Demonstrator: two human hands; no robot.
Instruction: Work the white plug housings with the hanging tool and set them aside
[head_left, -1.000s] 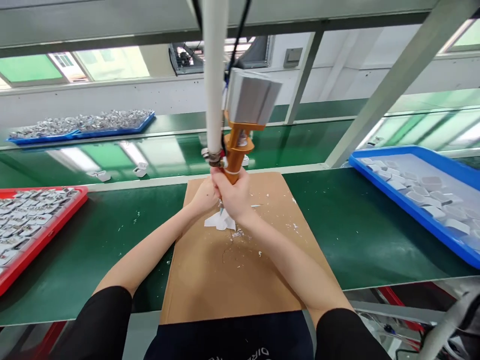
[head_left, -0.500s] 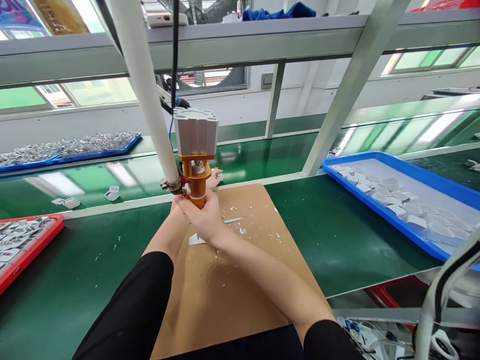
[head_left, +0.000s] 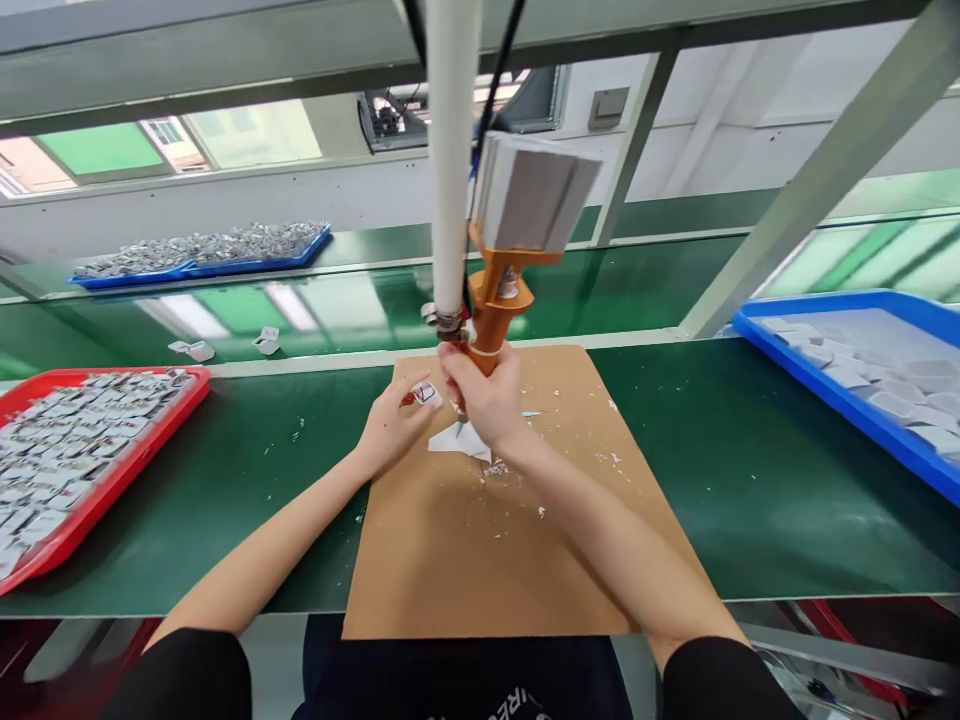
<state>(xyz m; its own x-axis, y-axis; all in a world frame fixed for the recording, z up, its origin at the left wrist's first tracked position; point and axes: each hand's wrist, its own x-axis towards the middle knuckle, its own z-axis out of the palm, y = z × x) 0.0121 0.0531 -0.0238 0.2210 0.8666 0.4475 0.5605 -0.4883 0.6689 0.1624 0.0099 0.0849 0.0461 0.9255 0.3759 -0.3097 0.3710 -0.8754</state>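
My right hand (head_left: 484,395) is wrapped round the lower part of an orange air tool (head_left: 501,305), topped by a grey metal block and tilted over the cardboard. Its tip points down below my fist and is partly hidden by my fingers. Just left of the tool, my left hand (head_left: 397,420) pinches a small white plastic part (head_left: 427,394) with dark lines on its face. Under the tip, a flat white piece (head_left: 459,440) lies on the brown cardboard sheet (head_left: 495,560). A thin light-blue object (head_left: 531,414) shows behind my right hand.
At left stands a red tray (head_left: 199,385) full of small white and metallic parts. A blue tray (head_left: 847,400) with white pieces is at right. Beyond the ledge, white parts (head_left: 196,351) lie near a heaped blue tray (head_left: 315,245). A white pole (head_left: 452,150) rises beside the tool.
My left hand has come back from behind the tool to its left side, bringing the small white part. My right hand keeps its grip, and the tool now leans more. The view has turned left.
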